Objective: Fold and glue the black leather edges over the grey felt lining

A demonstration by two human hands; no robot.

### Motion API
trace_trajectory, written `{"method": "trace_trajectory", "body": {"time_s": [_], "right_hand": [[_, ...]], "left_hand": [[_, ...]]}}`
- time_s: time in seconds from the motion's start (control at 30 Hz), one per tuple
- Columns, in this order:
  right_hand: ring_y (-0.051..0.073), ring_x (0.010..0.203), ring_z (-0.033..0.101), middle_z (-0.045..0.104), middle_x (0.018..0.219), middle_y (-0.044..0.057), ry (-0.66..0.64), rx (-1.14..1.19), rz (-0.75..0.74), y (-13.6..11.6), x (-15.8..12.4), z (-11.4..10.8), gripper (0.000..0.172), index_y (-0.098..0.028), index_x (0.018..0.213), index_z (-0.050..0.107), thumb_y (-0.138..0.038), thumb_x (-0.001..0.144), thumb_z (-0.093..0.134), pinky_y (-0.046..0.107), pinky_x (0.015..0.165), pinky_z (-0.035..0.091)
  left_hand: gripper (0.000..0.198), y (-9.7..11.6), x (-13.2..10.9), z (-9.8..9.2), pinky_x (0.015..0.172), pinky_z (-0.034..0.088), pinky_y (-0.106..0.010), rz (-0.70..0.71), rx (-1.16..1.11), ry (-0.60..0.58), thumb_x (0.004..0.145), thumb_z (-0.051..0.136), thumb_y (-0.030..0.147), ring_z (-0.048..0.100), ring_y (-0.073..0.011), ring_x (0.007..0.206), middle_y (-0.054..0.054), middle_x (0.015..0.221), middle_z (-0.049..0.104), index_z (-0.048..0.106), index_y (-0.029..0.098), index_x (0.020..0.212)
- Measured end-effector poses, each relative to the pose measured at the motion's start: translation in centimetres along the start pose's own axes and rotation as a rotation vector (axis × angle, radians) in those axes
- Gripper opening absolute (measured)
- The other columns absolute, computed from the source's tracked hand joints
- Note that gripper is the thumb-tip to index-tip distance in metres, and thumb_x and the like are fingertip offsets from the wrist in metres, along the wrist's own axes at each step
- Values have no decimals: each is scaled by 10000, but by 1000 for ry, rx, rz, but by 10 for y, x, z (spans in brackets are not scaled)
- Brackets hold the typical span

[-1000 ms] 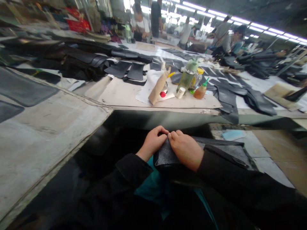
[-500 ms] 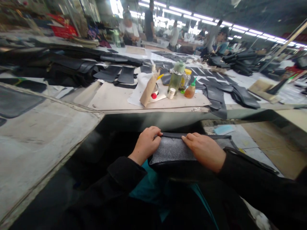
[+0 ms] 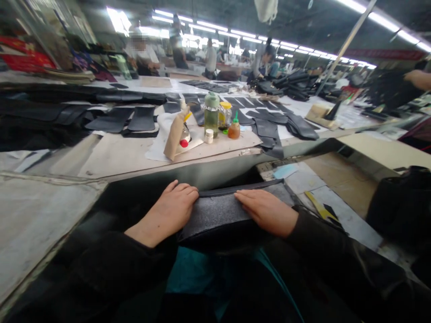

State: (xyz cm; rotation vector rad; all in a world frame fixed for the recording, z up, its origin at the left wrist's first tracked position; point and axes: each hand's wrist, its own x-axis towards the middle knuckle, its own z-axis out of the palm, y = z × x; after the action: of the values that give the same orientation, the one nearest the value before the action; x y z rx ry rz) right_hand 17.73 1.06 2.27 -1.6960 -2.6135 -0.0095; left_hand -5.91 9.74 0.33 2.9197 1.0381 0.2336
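A black piece with a grey felt-like face (image 3: 215, 214) and dark raised edging lies across my lap, tilted, its right end higher; it looks like part of a bag. My left hand (image 3: 175, 208) is closed over its left end, the fingers at the top edge and the thumb hidden. On the right, my right hand (image 3: 264, 211) grips the piece with fingers together, tips near the dark top edging. Its thumb is out of sight beneath. Teal cloth (image 3: 191, 273) shows below the piece.
Ahead, a worktable holds a green bottle (image 3: 211, 116), a glue bottle (image 3: 234, 129), a white small jar (image 3: 208, 136) and cut black pieces (image 3: 141, 119). A table edge (image 3: 84, 181) runs at left. A yellow-handled tool (image 3: 319, 206) lies right. People (image 3: 210, 58) stand behind.
The view has turned to the right, so the tables appear shifted left. My left hand has gone from pinching the top edge to lying over the left end. The piece now tilts more.
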Motion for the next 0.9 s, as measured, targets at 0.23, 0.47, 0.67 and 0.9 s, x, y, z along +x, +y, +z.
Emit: {"method": "trace_trajectory", "body": {"time_s": [0.23, 0.47, 0.67, 0.9], "right_hand": [[182, 1033, 511, 575, 1100, 98, 435, 57, 401, 74, -93, -16, 388, -94, 1109, 556, -299, 871, 328, 325, 941, 378], [204, 1015, 532, 586, 1089, 90, 279, 148, 906, 130, -197, 40, 449, -104, 1071, 584, -370, 801, 343, 323, 928, 395], [223, 1004, 542, 583, 1092, 111, 133, 146, 1141, 152, -246, 93, 390, -106, 1067, 594, -281, 809, 358, 334, 896, 408], [196, 1029, 524, 562, 1121, 113, -41, 168, 1103, 199, -224, 146, 316, -121, 1090, 572, -275, 860, 418, 304, 895, 400]], "left_hand": [[332, 55, 56, 5, 885, 383, -302, 191, -141, -72, 850, 304, 169, 506, -178, 983, -92, 1060, 565, 548, 136, 1074], [351, 107, 104, 14, 850, 401, -307, 324, -119, -44, 807, 330, 81, 492, -186, 925, -100, 1031, 533, 534, 120, 1091], [363, 117, 117, 14, 805, 424, -318, 226, -23, -57, 825, 330, 123, 510, -189, 883, -77, 981, 548, 507, 137, 1142], [307, 121, 126, 12, 638, 431, -275, 187, 15, -126, 811, 357, 144, 522, -174, 815, -25, 916, 547, 581, 234, 1001]]}}
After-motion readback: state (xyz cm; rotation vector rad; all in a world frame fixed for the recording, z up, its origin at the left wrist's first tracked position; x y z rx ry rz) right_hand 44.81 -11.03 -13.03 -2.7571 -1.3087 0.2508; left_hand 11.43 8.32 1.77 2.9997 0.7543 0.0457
